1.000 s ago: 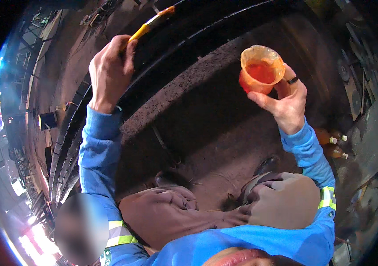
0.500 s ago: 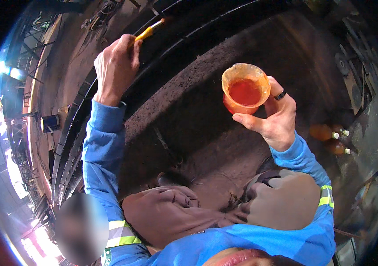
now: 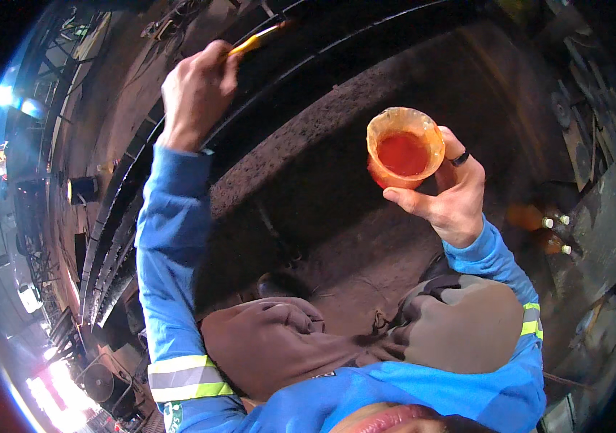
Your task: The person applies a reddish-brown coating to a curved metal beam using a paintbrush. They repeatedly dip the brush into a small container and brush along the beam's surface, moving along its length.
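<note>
My left hand (image 3: 198, 92) is raised at the upper left, its fingers closed round the yellow handle of a small paintbrush (image 3: 249, 45). The bristle end points up and right, close against a long black metal beam (image 3: 308, 61); whether it touches is too dark to tell. To the right, my right hand (image 3: 458, 193) grips a translucent cup (image 3: 379, 173) by its side, thumb in front and fingers mostly hidden behind. Orange-red liquid (image 3: 403, 154) lies inside, and the cup's rim is stained and uneven. The cup tilts toward me.
Orange-brown bottles (image 3: 527, 216) with pale caps stand at the right, beside a grey sheet (image 3: 600, 224). Over at the left are a dark can (image 3: 83, 190) and, lower down, a round fan (image 3: 102, 382). My bent knees (image 3: 460, 317) are below the cup.
My left hand with the paintbrush has shifted up and slightly right along the beam. The cup has moved a little right and down. A blurred figure at the lower left is out of view.
</note>
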Demonstrator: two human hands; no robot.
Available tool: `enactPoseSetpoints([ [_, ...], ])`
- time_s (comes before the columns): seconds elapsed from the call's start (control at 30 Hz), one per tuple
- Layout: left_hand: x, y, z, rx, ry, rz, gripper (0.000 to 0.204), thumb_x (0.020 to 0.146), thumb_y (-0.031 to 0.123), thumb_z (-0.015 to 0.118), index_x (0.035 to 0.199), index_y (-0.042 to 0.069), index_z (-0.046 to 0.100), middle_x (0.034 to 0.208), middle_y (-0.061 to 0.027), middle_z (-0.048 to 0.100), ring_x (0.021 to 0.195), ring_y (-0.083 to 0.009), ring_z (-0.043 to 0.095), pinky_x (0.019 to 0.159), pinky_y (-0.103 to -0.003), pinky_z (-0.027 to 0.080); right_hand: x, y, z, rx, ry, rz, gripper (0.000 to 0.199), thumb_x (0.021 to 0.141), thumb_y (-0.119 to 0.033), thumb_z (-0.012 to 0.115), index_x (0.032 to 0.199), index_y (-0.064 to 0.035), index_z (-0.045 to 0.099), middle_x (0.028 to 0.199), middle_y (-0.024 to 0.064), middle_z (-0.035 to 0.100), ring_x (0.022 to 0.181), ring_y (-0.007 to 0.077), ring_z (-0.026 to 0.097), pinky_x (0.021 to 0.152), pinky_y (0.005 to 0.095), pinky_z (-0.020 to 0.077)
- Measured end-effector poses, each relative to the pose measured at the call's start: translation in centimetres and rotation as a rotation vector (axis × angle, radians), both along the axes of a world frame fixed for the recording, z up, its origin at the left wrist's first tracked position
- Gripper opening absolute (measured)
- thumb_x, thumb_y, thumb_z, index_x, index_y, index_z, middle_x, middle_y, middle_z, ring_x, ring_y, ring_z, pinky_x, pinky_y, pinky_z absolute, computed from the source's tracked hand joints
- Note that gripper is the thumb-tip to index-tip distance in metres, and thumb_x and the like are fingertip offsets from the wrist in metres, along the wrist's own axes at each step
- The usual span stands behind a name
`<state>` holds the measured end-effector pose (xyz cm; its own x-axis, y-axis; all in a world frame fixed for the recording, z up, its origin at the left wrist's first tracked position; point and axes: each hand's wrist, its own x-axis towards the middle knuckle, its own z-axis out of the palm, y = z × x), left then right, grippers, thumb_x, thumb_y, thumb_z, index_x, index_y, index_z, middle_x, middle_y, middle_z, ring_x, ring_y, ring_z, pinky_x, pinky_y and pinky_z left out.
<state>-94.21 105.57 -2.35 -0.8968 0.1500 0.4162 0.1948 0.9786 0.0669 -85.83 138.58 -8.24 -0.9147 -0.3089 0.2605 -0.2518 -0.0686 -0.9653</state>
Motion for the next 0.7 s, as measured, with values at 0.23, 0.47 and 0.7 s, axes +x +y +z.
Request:
enactPoseSetpoints([
  [0.23,2.6,-3.4,1.7,0.082,-0.08,-0.035,0.013,0.089,0.021,0.067,0.095,0.01,0.07,0.08,-0.0137,0.07,0.072,-0.03,0.069,0.065,-0.038,0.053,0.2,0.8,0.1,0.019,0.011,-0.034,0.068,0.064,-0.01,0.091,0.123,-0.0051,0.057,0.117,0.009,0.059,0.112,0.0233,0.061,0.098,0.0356,0.0516],
  [0.47,-0.1,-2.2,2.9,-0.016,0.037,-0.049,0.015,0.089,0.024,0.068,0.096,0.011,0.072,0.079,-0.0127,0.07,0.072,-0.0294,0.07,0.064,-0.037,0.053,0.6,0.5,-0.1,-0.024,0.038,-0.003,0.068,0.064,-0.01,0.091,0.122,-0.0049,0.057,0.118,0.0092,0.059,0.112,0.0235,0.061,0.098,0.0355,0.0516],
  [0.7,-0.4,-2.3,1.7,0.064,0.025,-0.089,0.017,0.09,0.023,0.068,0.098,0.009,0.071,0.083,-0.0135,0.072,0.074,-0.0271,0.071,0.067,-0.035,0.054,0.5,0.6,0.4,-0.028,0.018,-0.018,0.068,0.063,-0.008,0.091,0.123,-0.0045,0.057,0.117,0.0094,0.06,0.111,0.0218,0.061,0.098,0.0352,0.0512],
])
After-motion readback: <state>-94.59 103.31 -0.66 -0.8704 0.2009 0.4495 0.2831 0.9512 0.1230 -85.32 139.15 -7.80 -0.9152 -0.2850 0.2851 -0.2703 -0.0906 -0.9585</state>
